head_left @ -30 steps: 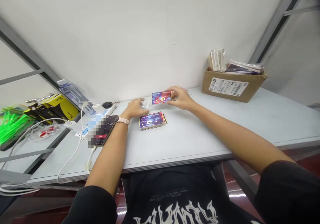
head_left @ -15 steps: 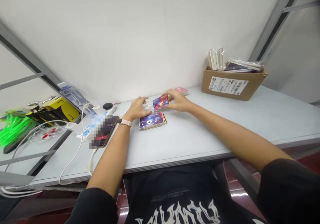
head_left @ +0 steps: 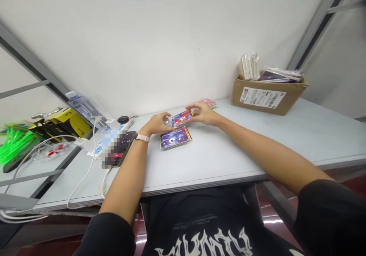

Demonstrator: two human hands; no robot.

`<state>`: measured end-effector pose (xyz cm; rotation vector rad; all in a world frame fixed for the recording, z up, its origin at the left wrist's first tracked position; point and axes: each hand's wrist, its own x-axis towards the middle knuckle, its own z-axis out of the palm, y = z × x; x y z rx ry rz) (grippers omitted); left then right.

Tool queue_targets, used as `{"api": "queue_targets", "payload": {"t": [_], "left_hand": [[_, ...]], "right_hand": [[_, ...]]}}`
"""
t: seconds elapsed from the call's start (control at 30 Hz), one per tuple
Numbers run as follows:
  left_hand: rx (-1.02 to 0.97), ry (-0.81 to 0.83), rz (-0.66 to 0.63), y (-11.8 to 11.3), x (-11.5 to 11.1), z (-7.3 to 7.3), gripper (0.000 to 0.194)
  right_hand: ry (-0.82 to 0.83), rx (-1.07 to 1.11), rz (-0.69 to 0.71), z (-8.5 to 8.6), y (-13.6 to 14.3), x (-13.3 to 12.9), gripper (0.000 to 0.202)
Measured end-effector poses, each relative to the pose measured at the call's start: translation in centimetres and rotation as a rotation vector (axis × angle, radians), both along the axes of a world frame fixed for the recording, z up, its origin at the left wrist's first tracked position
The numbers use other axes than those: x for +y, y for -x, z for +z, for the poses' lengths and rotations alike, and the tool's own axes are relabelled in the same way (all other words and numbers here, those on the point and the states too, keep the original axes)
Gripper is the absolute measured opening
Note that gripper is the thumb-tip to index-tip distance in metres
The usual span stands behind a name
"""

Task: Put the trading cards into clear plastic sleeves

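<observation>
The red-and-blue card pack (head_left: pixel 182 118) is held just above the table (head_left: pixel 228 153), between both hands, near the back wall. The left hand (head_left: pixel 156 123) pinches the clear plastic sleeve (head_left: pixel 168 121) at the pack's left end; the right hand (head_left: pixel 203 113) closes its grip on the pack's right end, fingertips on the upper face and thumb presumably below, though the thumb is hidden. Judged from its thin, flat form, the pack is light and fairly stiff along its faces — it should be taken by the short edges, not the middle. The sleeve looks glossy, limp and likely slippery, so a pinch at its open mouth gives better control than a flat press. A second, purple card pack (head_left: pixel 175 137) lies flat on the table just in front of the hands, and a pink pack (head_left: pixel 207 103) lies just behind the right hand. A phone (head_left: pixel 120 149) rests beside the left wrist; a cardboard box (head_left: pixel 267 95) of sleeved packs stands well apart at the right.
</observation>
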<state>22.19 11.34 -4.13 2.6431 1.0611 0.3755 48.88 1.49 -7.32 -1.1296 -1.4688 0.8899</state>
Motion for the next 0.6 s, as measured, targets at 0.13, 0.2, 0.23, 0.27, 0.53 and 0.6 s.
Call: {"api": "queue_targets", "payload": {"t": [0.13,0.2,0.23,0.27,0.53,0.6], "left_hand": [[-0.026,0.02,-0.015,0.0,-0.4,0.4,0.073],[-0.043,0.036,-0.025,0.0,-0.6,0.5,0.071],[-0.052,0.044,-0.031,0.0,-0.6,0.6,0.07],[-0.059,0.053,-0.04,0.0,-0.7,0.6,0.069],[-0.199,0.014,-0.114,-0.3,-1.2,1.2,0.068],[-0.236,-0.015,-0.112,-0.3,-1.5,1.5,0.067]], "right_hand": [[-0.02,-0.021,-0.005,-0.2,0.7,0.3,0.056],[-0.044,-0.063,0.002,-0.4,1.1,0.5,0.056],[-0.064,-0.087,0.007,-0.5,1.3,0.6,0.056],[-0.089,-0.11,0.013,-0.6,1.5,0.6,0.056],[-0.376,-0.386,0.012,0.0,2.8,-0.1,0.052],[-0.46,-0.439,-0.11,0.3,2.9,-0.5,0.046]]}}
